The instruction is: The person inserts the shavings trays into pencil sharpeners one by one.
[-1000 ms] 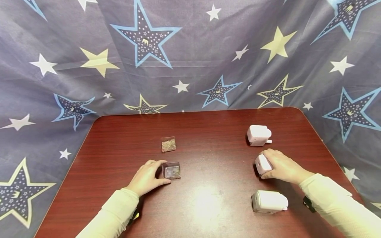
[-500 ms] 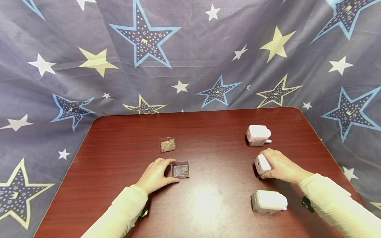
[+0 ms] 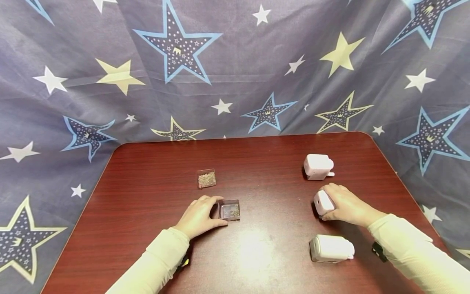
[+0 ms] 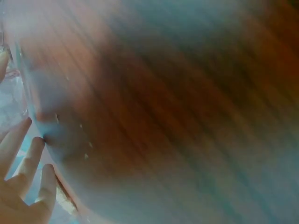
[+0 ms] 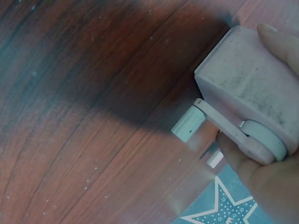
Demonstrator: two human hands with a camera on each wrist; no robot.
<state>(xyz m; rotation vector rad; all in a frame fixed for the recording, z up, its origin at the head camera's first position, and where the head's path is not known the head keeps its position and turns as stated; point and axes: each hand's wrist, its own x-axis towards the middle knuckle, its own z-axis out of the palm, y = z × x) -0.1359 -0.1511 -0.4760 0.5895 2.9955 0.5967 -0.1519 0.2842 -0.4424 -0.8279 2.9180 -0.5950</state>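
My left hand holds a small clear shavings tray by its sides, between thumb and fingers, on the table left of the middle. A few shavings lie in the tray's right part. At the left edge of the left wrist view, fingers show beside part of the clear tray. On the right, my right hand grips a pale crank pencil sharpener. The right wrist view shows its boxy body and the crank handle; the palm hides part of it.
A second clear tray, filled with shavings, sits behind the left hand. One white sharpener stands behind the right hand and another sharpener in front of it. The reddish wooden table ends at a star-patterned cloth.
My left hand has moved to the right, taking the nearer clear tray along over the table. My right hand stays at the middle sharpener, and the other things have not moved.
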